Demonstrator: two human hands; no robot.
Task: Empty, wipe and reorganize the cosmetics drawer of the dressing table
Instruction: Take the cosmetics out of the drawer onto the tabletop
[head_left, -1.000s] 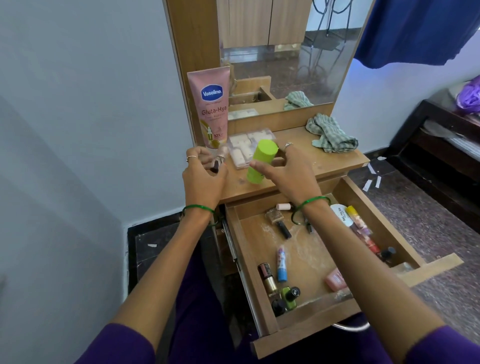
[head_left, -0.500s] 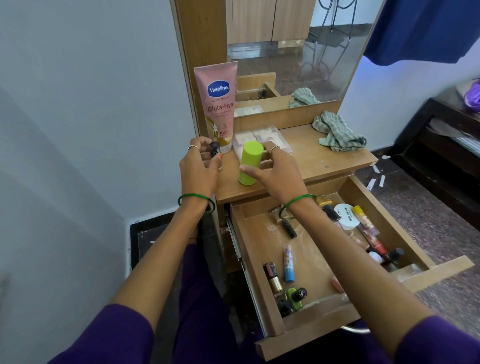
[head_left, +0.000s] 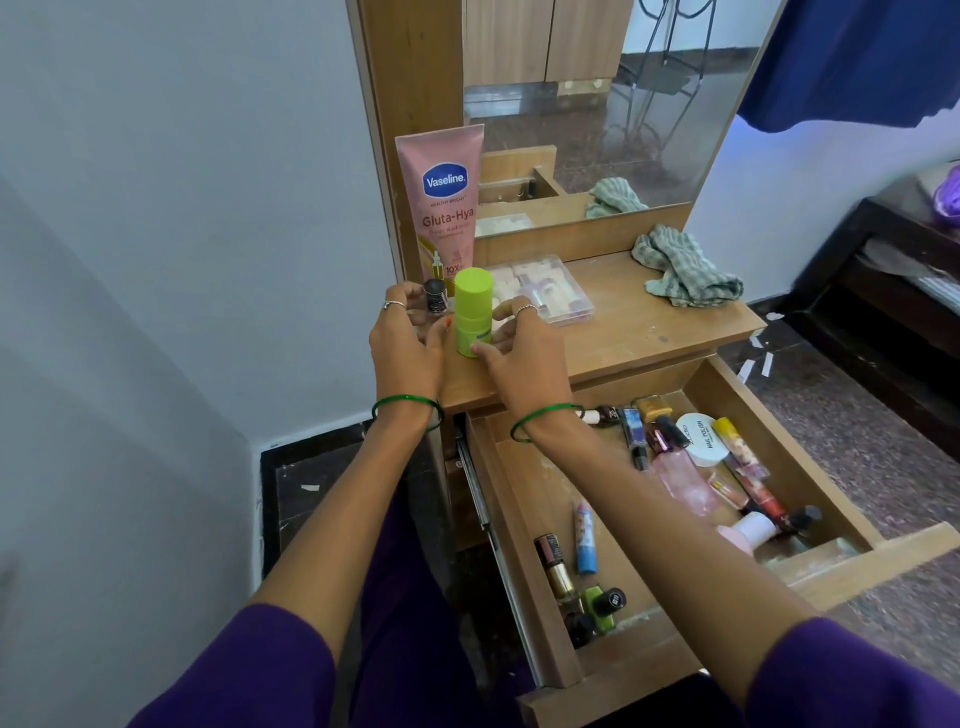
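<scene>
Lime-green plastic is what our right hand (head_left: 524, 358) is closing its fingers around: a green stick container (head_left: 471, 318), standing upright near the front left corner of the dressing table top (head_left: 649, 332). Our left hand (head_left: 408, 345) is pinching a small dark-capped bottle (head_left: 434, 296) just beside it, in front of the one pink Vaseline tube (head_left: 444, 208) leaning at the back left corner. One clear plastic case (head_left: 540, 293) is lying just right of these, and one checked cloth (head_left: 685, 267) is waiting by the back right corner.

We are judging the emptying as only begun. The drawer (head_left: 524, 519) is hanging open with well over a dozen items inside: roughly ten bottles and tubes crowding the right side around one white nail polish remover tub (head_left: 702, 439), and about five near the front left corner. Wiping and reorganizing are still ahead of us.
</scene>
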